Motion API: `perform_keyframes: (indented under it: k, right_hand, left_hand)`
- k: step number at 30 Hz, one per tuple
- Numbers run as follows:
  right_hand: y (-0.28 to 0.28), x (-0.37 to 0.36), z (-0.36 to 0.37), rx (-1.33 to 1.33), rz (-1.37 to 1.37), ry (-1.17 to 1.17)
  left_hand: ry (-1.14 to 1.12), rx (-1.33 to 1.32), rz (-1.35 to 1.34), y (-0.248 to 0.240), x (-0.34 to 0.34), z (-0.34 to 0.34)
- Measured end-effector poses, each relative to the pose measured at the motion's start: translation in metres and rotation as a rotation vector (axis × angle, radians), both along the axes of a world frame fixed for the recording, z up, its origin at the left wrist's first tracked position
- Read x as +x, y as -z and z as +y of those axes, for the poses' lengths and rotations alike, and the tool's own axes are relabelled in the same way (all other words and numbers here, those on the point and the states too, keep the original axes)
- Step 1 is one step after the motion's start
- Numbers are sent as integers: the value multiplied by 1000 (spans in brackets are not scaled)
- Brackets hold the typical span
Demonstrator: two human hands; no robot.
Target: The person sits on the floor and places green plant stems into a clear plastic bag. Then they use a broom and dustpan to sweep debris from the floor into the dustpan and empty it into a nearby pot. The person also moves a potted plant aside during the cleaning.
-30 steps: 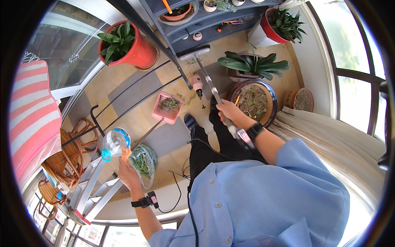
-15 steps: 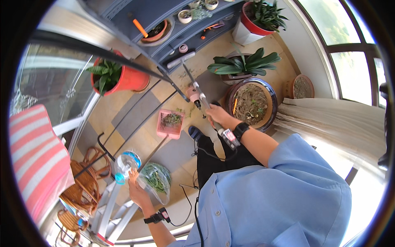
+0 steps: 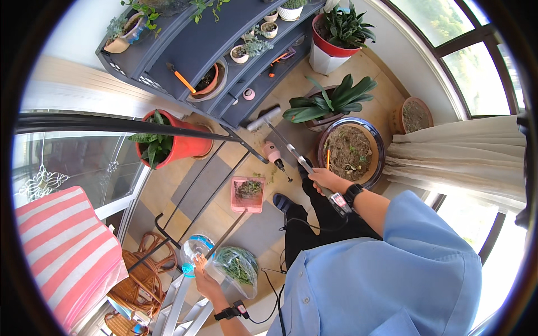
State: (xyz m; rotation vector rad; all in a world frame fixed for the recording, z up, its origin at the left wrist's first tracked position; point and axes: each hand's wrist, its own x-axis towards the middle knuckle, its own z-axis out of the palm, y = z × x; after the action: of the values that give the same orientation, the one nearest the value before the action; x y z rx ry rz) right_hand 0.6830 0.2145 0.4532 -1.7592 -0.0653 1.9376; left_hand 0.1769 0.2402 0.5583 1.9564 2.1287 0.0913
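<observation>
My right hand [image 3: 330, 182] is wrapped round the grey handle of a long broom [image 3: 296, 154]. Its narrow crosswise head [image 3: 263, 119] is by the foot of the grey shelf. My left hand [image 3: 206, 280] is closed on the upper end of the long handle of a pink dustpan [image 3: 260, 200]. Soil and plant scraps [image 3: 247, 189] lie in the pan, which rests on the tiles. Between broom head and dustpan is a pink tool [image 3: 272, 151] with a black end. Close to my left hand are a clear plastic bottle [image 3: 197, 246] with a blue cap and a clear bag of green plants [image 3: 238, 266].
A grey tiered shelf [image 3: 185, 50] holds small pots. A red planter [image 3: 185, 140], a leafy plant [image 3: 336, 101] and a large round pot [image 3: 380, 154] stand around. A black metal frame [image 3: 168, 130] crosses the left; a ladder [image 3: 176, 302] and wicker chair [image 3: 137, 285] are below.
My view has shifted, so most things appear farther right and lower. The broom head has come somewhat closer to the pink tool. Both hands keep their holds.
</observation>
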Motion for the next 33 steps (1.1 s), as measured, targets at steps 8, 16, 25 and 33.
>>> perform_keyframes:
  k: [8,16,25,33]
  right_hand:
    - [12,-5,-55,34,59,158]
    - [89,-3,57,250,34,-86]
    - [31,21,-5,58,-106,-313]
    - [2,21,-11,30,68,31]
  left_hand:
    - [-12,-75,93,2,-9,-9]
    - [-57,-54,133,5,-10,-16]
    - [-62,-63,119,6,-6,-18]
    - [-89,-130,516,-8,29,-13]
